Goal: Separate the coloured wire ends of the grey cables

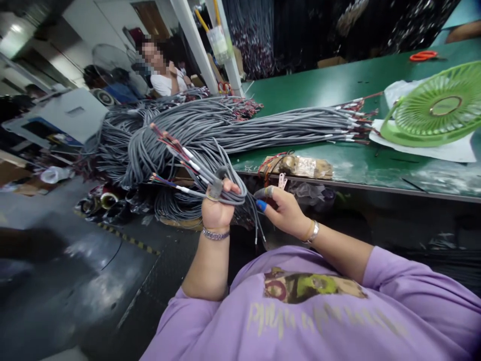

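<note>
My left hand (218,208) is closed around a small bunch of grey cables (195,168), whose stripped ends with red and white wires fan out up and to the left. My right hand (281,208) sits just to the right of it, fingers pinched on one thin cable strand (255,213) that hangs down between the hands; a blue cap covers one fingertip. Both wrists wear bracelets. A big heap of the same grey cables (263,128) lies on the green table (349,160) behind the hands.
A green fan (436,108) lies on white paper at the table's right. A taped brown bundle (300,166) rests near the table edge, red scissors (423,55) at the far back. Another person (165,75) sits beyond the cable heap. Dark floor lies to the left.
</note>
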